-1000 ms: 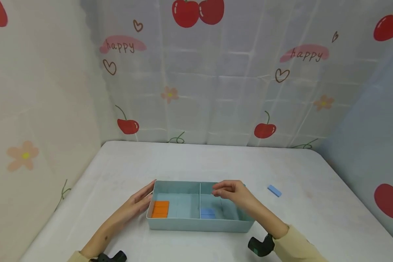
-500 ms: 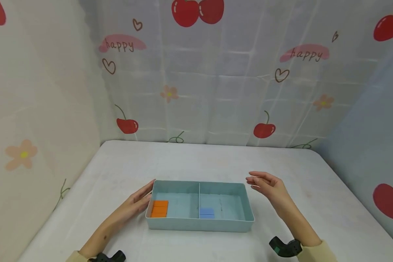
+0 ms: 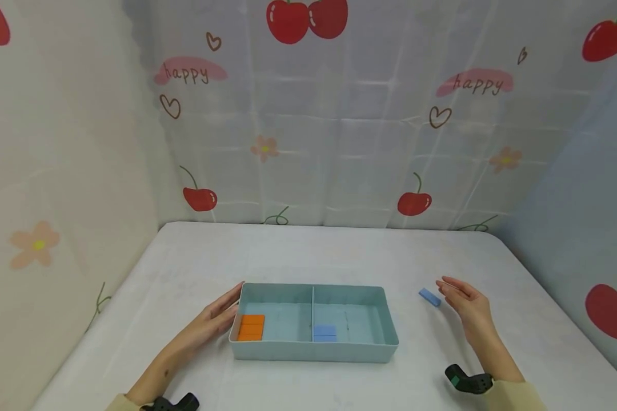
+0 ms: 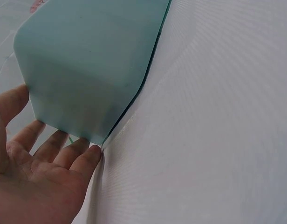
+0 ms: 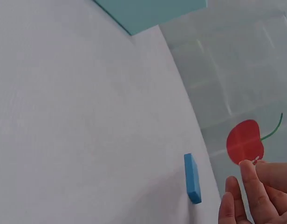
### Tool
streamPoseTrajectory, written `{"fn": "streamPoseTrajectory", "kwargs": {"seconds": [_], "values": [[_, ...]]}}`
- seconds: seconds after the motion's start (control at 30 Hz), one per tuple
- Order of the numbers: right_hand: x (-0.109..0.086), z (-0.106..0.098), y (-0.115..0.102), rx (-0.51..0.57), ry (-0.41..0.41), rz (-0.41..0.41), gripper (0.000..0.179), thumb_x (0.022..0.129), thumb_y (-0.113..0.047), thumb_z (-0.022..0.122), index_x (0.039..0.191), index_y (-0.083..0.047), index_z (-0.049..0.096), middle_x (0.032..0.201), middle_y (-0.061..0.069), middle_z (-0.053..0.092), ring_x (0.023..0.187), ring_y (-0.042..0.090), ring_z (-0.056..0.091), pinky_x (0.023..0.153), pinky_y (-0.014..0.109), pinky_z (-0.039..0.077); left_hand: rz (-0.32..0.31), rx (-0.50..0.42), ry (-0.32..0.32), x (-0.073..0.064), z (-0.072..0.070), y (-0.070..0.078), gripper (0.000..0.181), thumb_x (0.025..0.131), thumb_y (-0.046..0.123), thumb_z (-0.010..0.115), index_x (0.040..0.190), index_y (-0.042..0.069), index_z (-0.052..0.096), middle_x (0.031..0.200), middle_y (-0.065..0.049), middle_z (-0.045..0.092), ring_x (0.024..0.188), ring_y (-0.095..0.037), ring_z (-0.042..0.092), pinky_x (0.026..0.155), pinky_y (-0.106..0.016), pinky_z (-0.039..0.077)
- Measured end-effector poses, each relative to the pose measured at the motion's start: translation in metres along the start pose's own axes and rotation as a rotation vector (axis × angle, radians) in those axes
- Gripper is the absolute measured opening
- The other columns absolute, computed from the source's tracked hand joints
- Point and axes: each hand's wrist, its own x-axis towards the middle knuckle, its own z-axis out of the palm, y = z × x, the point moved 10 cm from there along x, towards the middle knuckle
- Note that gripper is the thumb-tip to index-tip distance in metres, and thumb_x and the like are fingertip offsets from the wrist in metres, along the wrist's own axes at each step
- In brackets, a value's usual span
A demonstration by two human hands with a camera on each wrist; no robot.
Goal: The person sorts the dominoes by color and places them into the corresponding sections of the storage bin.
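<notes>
A teal two-compartment tray [image 3: 313, 351] sits on the white table. My left hand [image 3: 211, 319] rests with extended fingers against its left end; in the left wrist view the fingertips [image 4: 90, 156] touch the tray's end wall [image 4: 83, 93]. Orange blocks [image 3: 251, 328] lie in the left compartment's near left corner. Light blue blocks [image 3: 325, 333] lie at the near left of the right compartment. To the right of the tray, a single blue block [image 3: 429, 297] lies on the table. Just right of that block hovers my right hand [image 3: 468, 308], holding nothing, its fingers loosely bent.
The white table [image 3: 298, 251] ends at a back curtain [image 3: 324, 142] printed with cherries and hearts. Side curtains stand at left and right. A black wrist device [image 3: 468, 380] sits on the right forearm, another [image 3: 172, 403] on the left.
My right hand has moved from over the tray's right compartment, rightward past its edge, to beside the loose blue block, which is visible again. The left hand stays at the tray.
</notes>
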Motion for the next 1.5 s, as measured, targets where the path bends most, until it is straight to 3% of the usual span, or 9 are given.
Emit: {"fn": "streamPoseTrajectory", "kwargs": {"seconds": [0.23, 0.4, 0.47, 0.6, 0.7, 0.8, 1.03, 1.33, 1.5], "values": [[0.0, -0.009, 0.025, -0.122, 0.049, 0.116, 0.052, 0.094, -0.015, 0.059, 0.135, 0.008, 0.039, 0.092, -0.019, 0.063, 0.082, -0.007, 0.057, 0.071, 0.014, 0.048, -0.007, -0.001, 0.005, -0.001, 0.001, -0.004, 0.054, 0.102, 0.023, 0.043, 0.15, 0.024, 0.02, 0.154, -0.001, 0.013, 0.138, -0.022, 0.015, 0.108, -0.043, 0.021], [0.005, -0.008, 0.026, -0.307, 0.057, 0.072, 0.05, 0.092, -0.017, 0.061, 0.134, 0.005, 0.044, 0.112, 0.0, 0.064, 0.088, -0.004, 0.054, 0.066, 0.014, 0.046, -0.009, 0.004, 0.009, 0.0, 0.001, -0.002, 0.053, 0.102, 0.025, 0.043, 0.15, 0.027, 0.021, 0.154, 0.001, 0.014, 0.138, -0.021, 0.014, 0.108, -0.044, 0.021], [0.007, -0.005, 0.024, -0.383, 0.051, 0.055, 0.051, 0.092, -0.018, 0.061, 0.135, 0.004, 0.045, 0.12, 0.009, 0.061, 0.101, 0.006, 0.055, 0.072, 0.017, 0.046, -0.003, 0.005, 0.01, 0.003, 0.001, -0.001, 0.053, 0.101, 0.025, 0.043, 0.15, 0.028, 0.022, 0.153, 0.002, 0.015, 0.138, -0.02, 0.015, 0.108, -0.044, 0.022], [0.01, -0.004, 0.021, -0.476, 0.058, 0.025, 0.05, 0.092, -0.016, 0.061, 0.135, 0.004, 0.045, 0.124, 0.017, 0.056, 0.124, 0.032, 0.041, 0.096, 0.038, 0.04, 0.009, 0.003, 0.004, 0.008, 0.0, 0.001, 0.053, 0.101, 0.024, 0.044, 0.149, 0.028, 0.022, 0.153, 0.003, 0.016, 0.137, -0.019, 0.017, 0.108, -0.042, 0.023], [0.011, -0.006, 0.017, -0.52, 0.087, -0.006, 0.047, 0.091, -0.012, 0.062, 0.131, 0.006, 0.048, 0.121, 0.02, 0.056, 0.126, 0.038, 0.037, 0.101, 0.051, 0.03, 0.016, 0.006, 0.0, 0.011, 0.002, 0.001, 0.053, 0.101, 0.024, 0.044, 0.15, 0.026, 0.022, 0.153, 0.002, 0.016, 0.137, -0.02, 0.017, 0.108, -0.043, 0.023], [0.011, -0.009, 0.013, -0.548, 0.13, -0.042, 0.042, 0.09, -0.008, 0.062, 0.128, 0.007, 0.051, 0.118, 0.022, 0.058, 0.122, 0.038, 0.042, 0.1, 0.052, 0.03, 0.02, 0.008, -0.002, 0.015, 0.003, 0.001, 0.053, 0.101, 0.025, 0.044, 0.149, 0.027, 0.023, 0.153, 0.003, 0.016, 0.137, -0.019, 0.018, 0.107, -0.043, 0.023], [0.014, -0.009, 0.012, -0.535, 0.213, -0.077, 0.037, 0.089, -0.001, 0.061, 0.125, 0.005, 0.054, 0.115, 0.021, 0.06, 0.113, 0.035, 0.051, 0.095, 0.049, 0.039, 0.036, 0.019, -0.001, 0.019, 0.001, 0.006, 0.054, 0.101, 0.024, 0.045, 0.15, 0.026, 0.022, 0.153, 0.003, 0.017, 0.137, -0.018, 0.018, 0.107, -0.04, 0.024], [0.007, -0.002, 0.016, -0.519, 0.261, -0.08, 0.033, 0.09, 0.0, 0.058, 0.123, 0.002, 0.057, 0.111, 0.018, 0.063, 0.112, 0.03, 0.051, 0.094, 0.045, 0.041, 0.047, 0.045, -0.014, 0.009, -0.004, 0.008, 0.055, 0.101, 0.022, 0.044, 0.151, 0.021, 0.02, 0.154, -0.003, 0.014, 0.138, -0.023, 0.016, 0.107, -0.041, 0.024], [0.002, -0.003, 0.02, -0.516, 0.27, -0.045, 0.03, 0.091, -0.003, 0.059, 0.12, 0.002, 0.06, 0.107, 0.013, 0.066, 0.113, 0.026, 0.052, 0.082, 0.012, 0.044, 0.039, 0.033, -0.005, 0.003, -0.005, 0.002, 0.055, 0.101, 0.022, 0.043, 0.151, 0.02, 0.02, 0.154, -0.003, 0.014, 0.138, -0.023, 0.016, 0.107, -0.041, 0.024]]}}
